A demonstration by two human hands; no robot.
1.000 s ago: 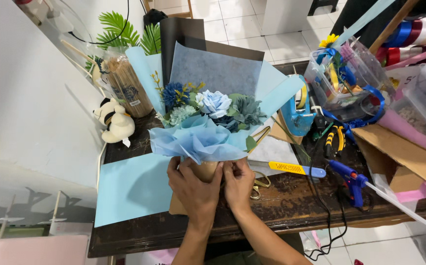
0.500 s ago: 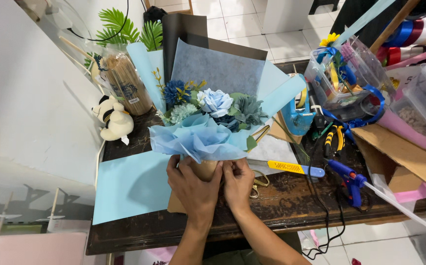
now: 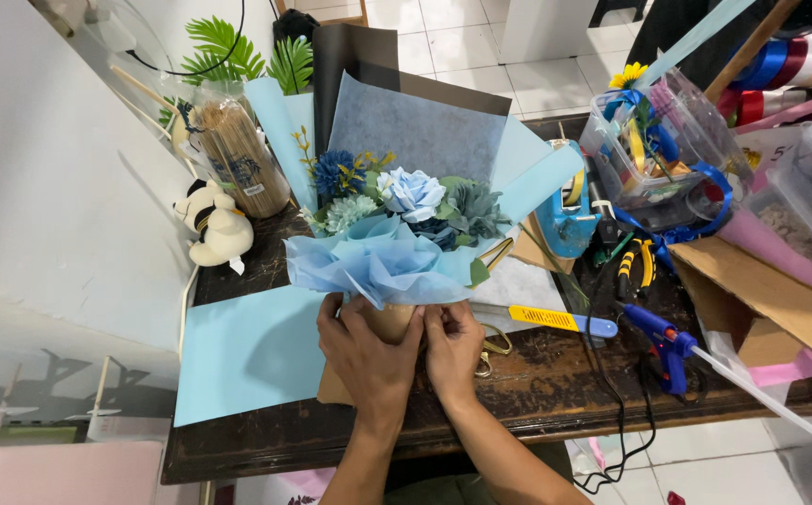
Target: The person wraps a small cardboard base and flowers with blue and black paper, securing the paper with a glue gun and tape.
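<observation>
Hidden behind both hands: most of the tan paper-wrapped base of the blue flower bouquet; only a small patch visible between the thumbs. Cut off at the bottom edge: both forearms. Hard to make out: the tangle of tools inside the clear plastic box, well to the right of the bouquet.

Left hand curled closed round the left side of the base, fingers wrapped, thumb up against the tan paper. Right hand likewise closed on the right side of the base, fingertips pressed to it, touching the left hand.

Bouquet upright at the middle of the dark wooden counter, just above the hands: pale blue rose, dark blue and teal blooms, grey-green leaves, a ruffled collar of light blue tissue below, grey-blue and black sheets standing behind. Under it and to its left, a flat light blue paper sheet. Just right of the hands, a yellow-and-blue utility knife; farther right, a blue glue gun. Left of the bouquet, a small white plush toy.
</observation>
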